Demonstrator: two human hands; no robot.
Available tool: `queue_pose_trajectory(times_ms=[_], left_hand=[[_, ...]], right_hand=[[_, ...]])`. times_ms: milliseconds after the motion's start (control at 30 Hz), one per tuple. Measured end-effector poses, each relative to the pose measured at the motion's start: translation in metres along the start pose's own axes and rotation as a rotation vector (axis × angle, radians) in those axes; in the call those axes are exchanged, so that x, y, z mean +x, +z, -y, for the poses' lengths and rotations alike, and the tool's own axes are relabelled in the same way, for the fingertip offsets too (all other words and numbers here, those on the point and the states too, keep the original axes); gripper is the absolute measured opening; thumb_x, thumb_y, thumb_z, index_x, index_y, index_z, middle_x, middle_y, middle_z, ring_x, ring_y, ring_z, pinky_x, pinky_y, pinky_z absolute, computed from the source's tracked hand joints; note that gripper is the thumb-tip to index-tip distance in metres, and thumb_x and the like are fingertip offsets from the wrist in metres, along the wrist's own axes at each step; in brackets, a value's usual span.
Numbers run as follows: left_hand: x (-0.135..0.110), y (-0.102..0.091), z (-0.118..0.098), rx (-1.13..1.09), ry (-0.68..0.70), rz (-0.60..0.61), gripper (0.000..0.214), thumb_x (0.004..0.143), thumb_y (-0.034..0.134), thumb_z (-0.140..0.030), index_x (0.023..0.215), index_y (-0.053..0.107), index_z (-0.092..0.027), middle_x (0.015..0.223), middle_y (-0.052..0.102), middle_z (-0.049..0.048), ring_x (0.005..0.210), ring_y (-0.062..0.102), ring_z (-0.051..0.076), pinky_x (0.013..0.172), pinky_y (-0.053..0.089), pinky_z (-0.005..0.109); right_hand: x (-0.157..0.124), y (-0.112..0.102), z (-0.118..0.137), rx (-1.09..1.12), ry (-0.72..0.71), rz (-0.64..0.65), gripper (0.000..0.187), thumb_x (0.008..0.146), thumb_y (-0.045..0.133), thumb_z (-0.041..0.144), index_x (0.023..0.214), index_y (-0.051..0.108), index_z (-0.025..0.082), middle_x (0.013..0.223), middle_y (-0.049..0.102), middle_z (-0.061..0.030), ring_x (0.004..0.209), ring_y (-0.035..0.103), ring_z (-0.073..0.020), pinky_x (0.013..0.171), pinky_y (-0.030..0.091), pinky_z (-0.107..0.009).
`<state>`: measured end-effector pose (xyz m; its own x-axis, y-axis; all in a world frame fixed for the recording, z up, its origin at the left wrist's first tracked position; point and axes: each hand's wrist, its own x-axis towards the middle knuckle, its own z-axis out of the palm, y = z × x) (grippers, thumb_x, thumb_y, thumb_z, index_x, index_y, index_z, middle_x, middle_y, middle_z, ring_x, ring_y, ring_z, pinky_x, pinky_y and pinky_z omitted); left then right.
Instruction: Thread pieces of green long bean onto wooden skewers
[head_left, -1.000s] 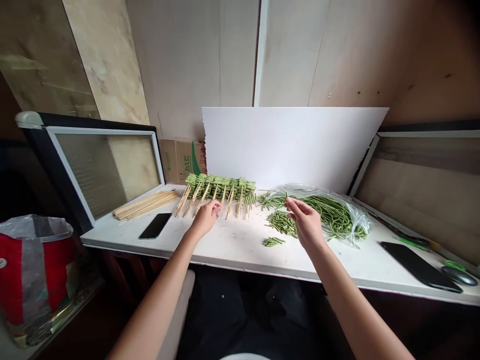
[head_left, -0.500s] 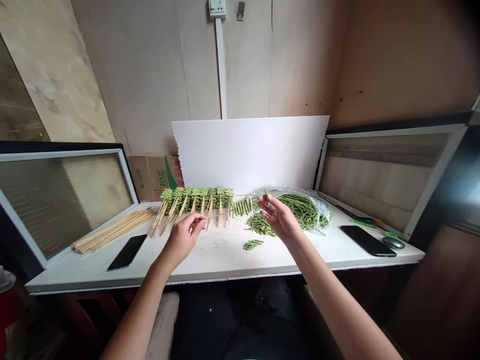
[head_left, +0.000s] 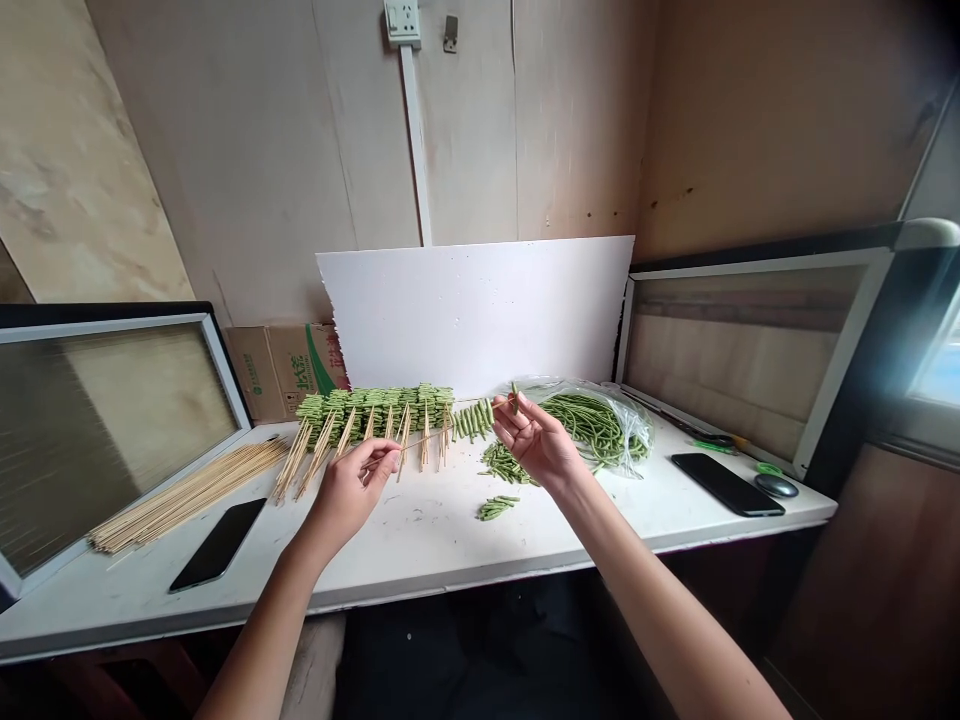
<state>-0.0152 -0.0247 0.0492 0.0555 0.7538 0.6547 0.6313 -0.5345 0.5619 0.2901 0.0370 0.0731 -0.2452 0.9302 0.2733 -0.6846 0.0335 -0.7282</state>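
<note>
1. Two bare hands work above a white worktop (head_left: 420, 545). The left hand (head_left: 349, 492) has its grip pinched narrow on the near end of a bamboo skewer (head_left: 420, 440), which slants up and to the right.
2. Several short green pieces are already threaded near the far tip of that skewer, side by side; the rest of the stick is bare.
3. The right hand (head_left: 538, 442) is palm up just right of the skewer tip. Thumb and forefinger hold one cut bean piece (head_left: 514, 397) upright, and the other fingers are spread loose.
4. Done so far, judging by the layout: a long row of loaded skewers (head_left: 375, 405) lies at the far side, left of centre, against a white board (head_left: 480, 310).
5. Left to use: a pile of bare skewers (head_left: 187, 495) at the left, a heap of cut beans (head_left: 504, 463) below the right hand, a smaller heap (head_left: 495, 507) nearer, and a clear bag of long beans (head_left: 600, 425) at the right, uncut.
6. One dark phone (head_left: 217, 545) lies near the bare sticks; another phone (head_left: 726, 484) lies at the far right.
</note>
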Motion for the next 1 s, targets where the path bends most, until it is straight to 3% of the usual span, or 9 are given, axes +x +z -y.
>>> queue_pose_trajectory(times_ms=[467, 1000], left_hand=[[0.016, 0.007, 0.014, -0.037, -0.021, -0.04, 0.033, 0.096, 0.065, -0.051, 0.106, 0.074, -0.021, 0.097, 0.079, 0.0083, 0.087, 0.078, 0.024, 0.078, 0.065, 0.034], [0.012, 0.004, 0.005, -0.004, -0.033, -0.031, 0.03, 0.095, 0.065, -0.048, 0.106, 0.075, -0.022, 0.097, 0.079, 0.0078, 0.088, 0.077, 0.024, 0.08, 0.065, 0.034]], right_hand=[[0.02, -0.006, -0.004, -0.086, -0.016, 0.013, 0.026, 0.082, 0.086, 0.042, 0.1, 0.079, 0.025, 0.124, 0.078, -0.0053, 0.123, 0.07, -0.0235, 0.107, 0.057, -0.035], [0.016, -0.004, -0.005, -0.124, -0.05, -0.016, 0.026, 0.082, 0.085, 0.043, 0.099, 0.078, 0.025, 0.122, 0.078, -0.005, 0.126, 0.068, -0.0238, 0.105, 0.058, -0.034]])
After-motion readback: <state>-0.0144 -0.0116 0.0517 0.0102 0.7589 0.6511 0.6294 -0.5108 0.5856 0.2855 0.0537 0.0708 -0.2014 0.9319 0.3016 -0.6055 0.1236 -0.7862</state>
